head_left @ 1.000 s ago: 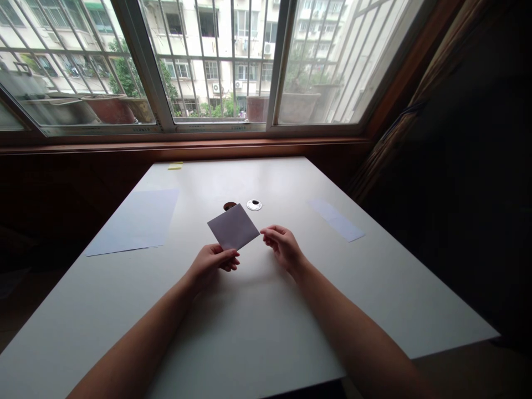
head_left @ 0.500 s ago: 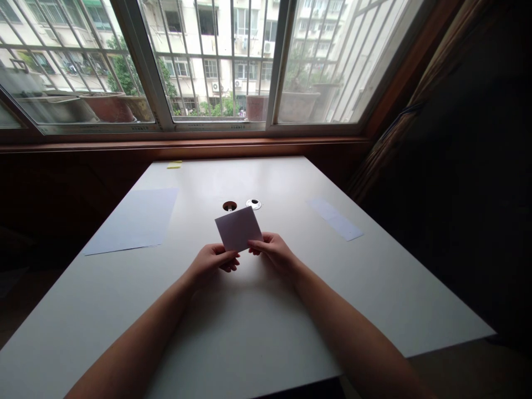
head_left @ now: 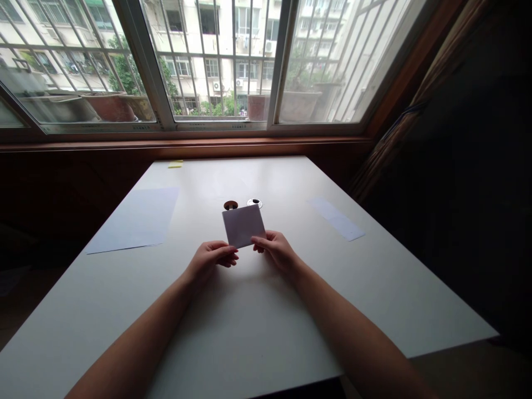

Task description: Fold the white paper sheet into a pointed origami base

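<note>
A small, nearly square piece of folded paper (head_left: 244, 226), greyish against the window light, is held up above the white table (head_left: 249, 310). My right hand (head_left: 275, 248) pinches its lower right corner, thumb on the near face. At the lower left corner, my left hand (head_left: 214, 255) has its thumb and forefinger closed on the edge, with the other fingers curled beneath. The paper tilts slightly, its right side higher. Behind its top edge are a round cable hole (head_left: 230, 204) and a round white cover (head_left: 256, 203) with a dark opening, both partly hidden.
Large white sheets (head_left: 135, 219) lie on the table's left, and a narrow paper strip (head_left: 337, 219) on the right. Yellow sticky notes (head_left: 175, 164) sit at the far left corner. Beyond the far edge is a barred window (head_left: 216, 66); a curtain (head_left: 386, 133) hangs at right.
The paper has turned a little clockwise and shifted slightly right, so it is more level. Both hands still hold its lower corners; the left has risen slightly.
</note>
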Demonstrator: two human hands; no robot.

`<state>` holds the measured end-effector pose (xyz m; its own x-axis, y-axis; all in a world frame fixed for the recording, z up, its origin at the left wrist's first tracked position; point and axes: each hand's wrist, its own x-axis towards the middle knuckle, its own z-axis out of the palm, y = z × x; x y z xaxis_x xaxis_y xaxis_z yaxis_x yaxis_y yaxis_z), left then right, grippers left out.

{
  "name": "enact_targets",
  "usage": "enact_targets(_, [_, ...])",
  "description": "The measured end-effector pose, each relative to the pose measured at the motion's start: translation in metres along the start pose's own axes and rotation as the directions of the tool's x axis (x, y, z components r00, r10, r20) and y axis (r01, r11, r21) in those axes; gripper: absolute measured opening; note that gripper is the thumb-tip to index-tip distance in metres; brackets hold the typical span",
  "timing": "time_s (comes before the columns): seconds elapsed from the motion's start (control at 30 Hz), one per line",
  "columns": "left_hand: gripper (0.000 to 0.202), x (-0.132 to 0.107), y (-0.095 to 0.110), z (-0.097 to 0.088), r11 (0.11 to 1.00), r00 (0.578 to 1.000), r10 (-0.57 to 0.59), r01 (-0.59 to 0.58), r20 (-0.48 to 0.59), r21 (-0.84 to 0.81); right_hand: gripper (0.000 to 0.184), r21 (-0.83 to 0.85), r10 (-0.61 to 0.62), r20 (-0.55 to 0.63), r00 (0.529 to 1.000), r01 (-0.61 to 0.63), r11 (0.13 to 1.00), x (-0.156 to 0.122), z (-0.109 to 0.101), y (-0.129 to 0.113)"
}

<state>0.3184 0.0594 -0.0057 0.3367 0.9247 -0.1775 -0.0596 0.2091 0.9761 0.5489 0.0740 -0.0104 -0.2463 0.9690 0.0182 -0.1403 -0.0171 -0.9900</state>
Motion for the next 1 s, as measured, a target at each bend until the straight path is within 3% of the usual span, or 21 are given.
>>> enact_targets(0.17, [0.032, 0.001, -0.001, 0.0, 0.998, 0.998, 0.06, -0.06, -0.017, 0.002, 0.029, -0.041, 0.041, 0.035, 0.999, -0.04, 0.998, -0.001, -0.001, -0.002])
enact_targets(0.37, [0.036, 0.004, -0.005, -0.002, 0.983, 0.982, 0.107, -0.128, -0.153, -0.13, 0.031, -0.13, 0.113, 0.146, 0.983, -0.094, 0.987, -0.002, -0.003, -0.001])
enact_targets(0.63, [0.031, 0.012, -0.01, -0.015, 0.944, 0.918, 0.144, -0.24, -0.37, -0.228, 0.028, -0.192, 0.181, 0.209, 0.961, -0.142, 0.971, -0.003, -0.011, -0.002])
enact_targets(0.87, [0.049, 0.011, -0.005, -0.015, 0.958, 0.899, 0.18, -0.253, -0.4, -0.137, 0.028, -0.213, 0.208, 0.195, 0.958, -0.166, 0.963, -0.004, -0.012, -0.006])
enact_targets(1.0, [0.058, 0.009, -0.003, -0.011, 0.971, 0.925, 0.227, -0.237, -0.305, 0.002, 0.029, -0.222, 0.199, 0.175, 0.964, -0.158, 0.962, -0.003, -0.011, -0.007])
